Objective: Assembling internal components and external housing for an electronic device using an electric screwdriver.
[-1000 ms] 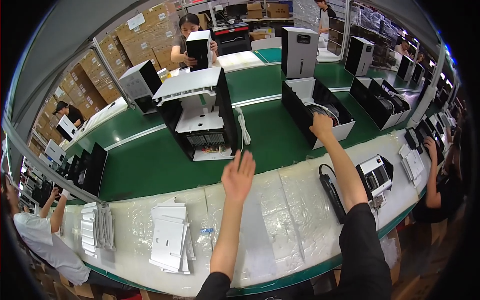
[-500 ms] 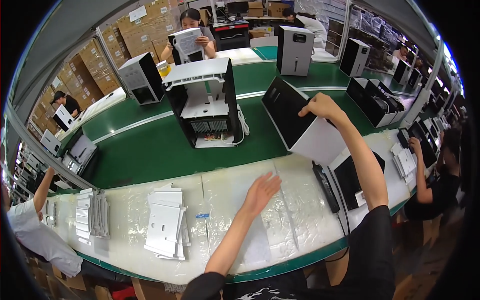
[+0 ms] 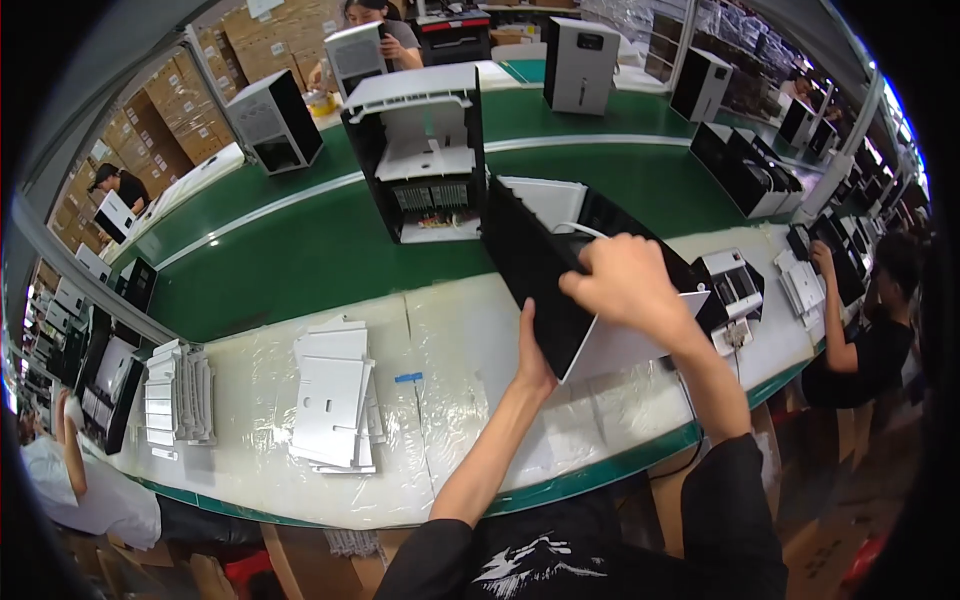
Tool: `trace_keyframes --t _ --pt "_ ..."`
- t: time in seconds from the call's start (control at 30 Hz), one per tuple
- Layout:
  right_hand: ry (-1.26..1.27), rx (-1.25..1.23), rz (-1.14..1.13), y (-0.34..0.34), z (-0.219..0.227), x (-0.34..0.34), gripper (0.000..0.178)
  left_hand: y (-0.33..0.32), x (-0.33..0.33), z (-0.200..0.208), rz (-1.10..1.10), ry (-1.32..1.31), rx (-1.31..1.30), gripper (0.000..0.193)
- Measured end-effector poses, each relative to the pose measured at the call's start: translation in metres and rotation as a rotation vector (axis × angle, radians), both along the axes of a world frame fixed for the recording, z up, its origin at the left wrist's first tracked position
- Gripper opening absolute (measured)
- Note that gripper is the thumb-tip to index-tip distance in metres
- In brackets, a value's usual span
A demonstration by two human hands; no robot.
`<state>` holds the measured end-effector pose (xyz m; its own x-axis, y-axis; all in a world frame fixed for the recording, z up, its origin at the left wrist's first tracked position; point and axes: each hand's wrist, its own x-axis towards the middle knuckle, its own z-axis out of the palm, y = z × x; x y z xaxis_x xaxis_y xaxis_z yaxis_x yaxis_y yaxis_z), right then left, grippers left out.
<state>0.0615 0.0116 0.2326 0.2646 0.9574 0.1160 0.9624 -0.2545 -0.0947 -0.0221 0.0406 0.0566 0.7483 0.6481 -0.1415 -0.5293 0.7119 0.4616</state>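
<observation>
A black-and-white appliance housing (image 3: 525,265) is tilted over the near bench, its open interior facing away to the right. A white cable shows inside it. My left hand (image 3: 535,355) holds its lower near corner, the thumb up along the black panel. Fingers curled, my right hand (image 3: 630,285) grips the housing's upper edge; the fingertips are partly hidden. Beyond, to the left, a second housing (image 3: 425,160) stands upright on the green belt, its open side showing white inner shelves and a circuit board at the bottom.
White flat plates (image 3: 330,400) lie stacked on the film-covered bench (image 3: 450,400), left of my arms, with white brackets (image 3: 180,400) farther left. More housings (image 3: 578,70) stand along the green belt (image 3: 270,270). Co-workers sit across and at both sides. A metal post (image 3: 835,175) rises at right.
The housing has come off the belt toward me and turned, showing its interior. My left hand has risen from over the bench to hold it; my right hand still grips it.
</observation>
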Motion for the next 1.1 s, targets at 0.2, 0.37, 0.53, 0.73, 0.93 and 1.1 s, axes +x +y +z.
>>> trace_keyframes --t 0.2,0.37,0.53,0.73,0.93,1.1 --pt "0.164 0.157 0.146 -0.062 -0.064 -0.085 0.029 -0.059 -0.060 -0.054 0.107 -0.069 -0.243 0.062" --pt "0.227 0.295 0.251 -0.081 -0.106 -0.129 0.025 -0.084 -0.113 -0.132 0.234 -0.255 -0.227 0.060" --pt "0.294 0.232 0.354 -0.079 -0.127 -0.145 0.027 -0.046 -0.149 -0.075 0.641 0.894 0.352 0.037" --pt "0.326 0.138 0.607 -0.061 -0.109 -0.140 0.028 -0.040 -0.178 -0.021 0.631 0.334 0.207 0.063" --pt "0.213 0.097 0.654 0.077 -0.125 -0.061 0.022 -0.041 -0.181 0.001 0.498 0.861 0.623 0.086" --pt "0.122 -0.447 0.895 0.133 -0.167 -0.041 0.044 -0.025 -0.181 0.002 0.466 0.799 0.710 0.087"
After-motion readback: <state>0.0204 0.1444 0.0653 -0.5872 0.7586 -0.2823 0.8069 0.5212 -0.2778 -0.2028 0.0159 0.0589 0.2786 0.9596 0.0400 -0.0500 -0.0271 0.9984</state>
